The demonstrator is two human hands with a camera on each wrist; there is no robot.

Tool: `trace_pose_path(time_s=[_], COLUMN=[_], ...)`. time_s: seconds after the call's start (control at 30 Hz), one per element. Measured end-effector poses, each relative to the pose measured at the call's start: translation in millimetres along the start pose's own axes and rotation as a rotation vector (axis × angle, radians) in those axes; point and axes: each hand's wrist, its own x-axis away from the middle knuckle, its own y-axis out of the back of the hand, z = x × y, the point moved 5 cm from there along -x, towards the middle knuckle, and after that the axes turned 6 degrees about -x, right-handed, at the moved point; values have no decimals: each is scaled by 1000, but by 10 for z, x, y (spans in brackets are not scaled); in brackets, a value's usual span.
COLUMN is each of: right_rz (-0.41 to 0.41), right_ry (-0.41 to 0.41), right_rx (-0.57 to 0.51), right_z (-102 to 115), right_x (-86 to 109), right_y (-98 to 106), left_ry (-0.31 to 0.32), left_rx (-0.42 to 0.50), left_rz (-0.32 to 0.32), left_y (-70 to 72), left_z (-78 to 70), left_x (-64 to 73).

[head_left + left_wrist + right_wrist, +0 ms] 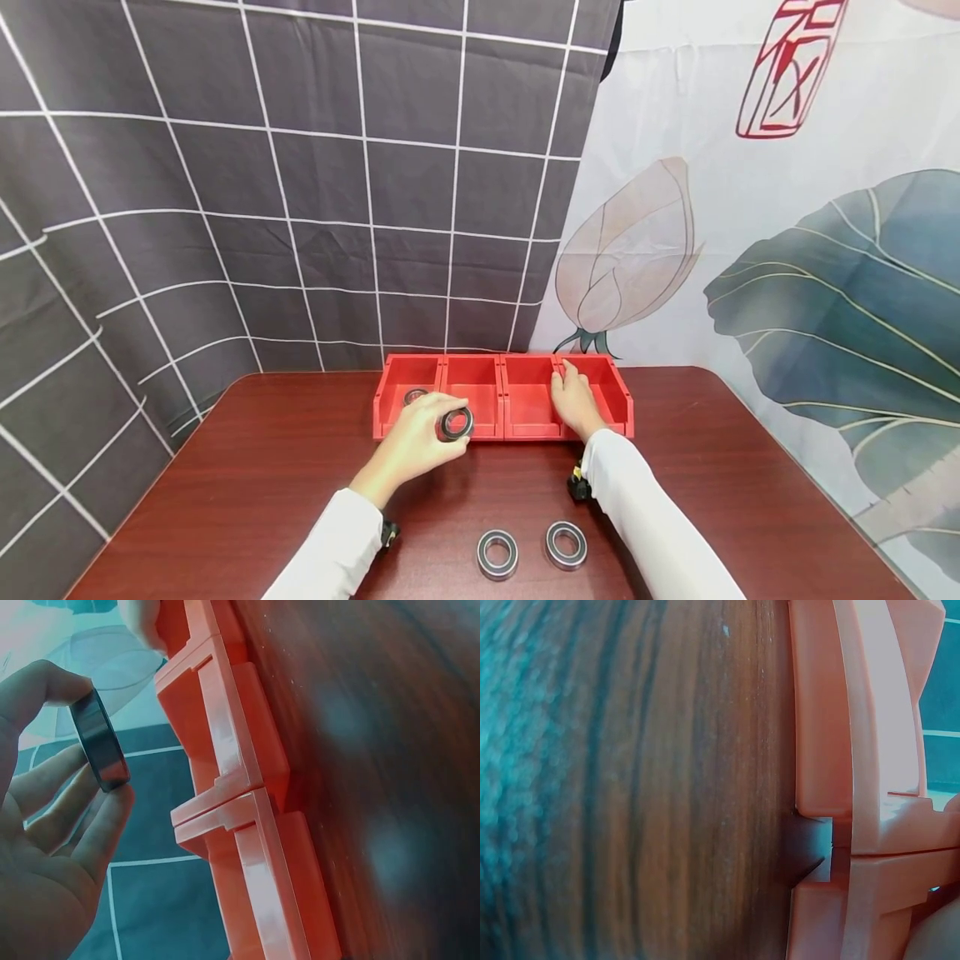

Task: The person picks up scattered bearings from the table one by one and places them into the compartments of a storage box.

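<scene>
My left hand (423, 437) holds a ball bearing (456, 423) by its rim between thumb and fingers, in front of the second compartment of a red parts bin (525, 432). In the left wrist view the bearing (101, 742) is edge-on, apart from the bin. My right hand (577, 404) reaches over the divider between the third and fourth compartments; its fingertips are partly hidden, and whether they pinch anything is unclear. Another bearing (415, 396) lies in the leftmost compartment, partly behind my left hand. Two more, a left bearing (497, 555) and a right bearing (566, 545), lie on the table.
The brown wooden table (247, 492) carries the bin near its back edge. Behind it hangs a dark gridded cloth (315, 183), with a white floral cloth (652, 108) to the right. A small black device (578, 483) sits under my right wrist.
</scene>
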Motion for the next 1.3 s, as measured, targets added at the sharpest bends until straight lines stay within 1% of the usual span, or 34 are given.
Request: trace_pose_path(time_s=[0.1, 0.27, 0.33, 0.6, 0.73, 0.83, 0.97, 1.07, 1.17, 1.3], right_rz=[-1, -6, -7, -8, -4, -2, 0, -2, -2, -3], right_ry=[4, -9, -11, -19, -23, -22, -20, -14, -15, -20], right_rx=[5, -4, -7, -7, -11, -15, -15, -10, -13, -14], right_z=[-6, -24, -25, 1, 9, 7, -2, -1, 2, 0], right_x=[3, 10, 15, 30, 30, 25, 21, 20, 18, 13], right_y=[-6, -16, -20, -18, -15, -15, -16, -10, -9, -10], left_ry=[4, -38, -41, -9, 3, -2, -21, -22, -8, 21], left_rx=[4, -23, -21, 23, 17, 7, -10, -19, -28, -39], left_rz=[4, -18, -19, 3, 17, 21, 8, 3, 7, 27], left_y=[-24, -54, -69, -130, -175, -202, -214, -221, -239, -280], left_z=[2, -23, -25, -9, 9, 13, -5, -11, 0, 28], left_x=[-57, -171, -206, -277, -326, -378, -441, -475, -498, -522])
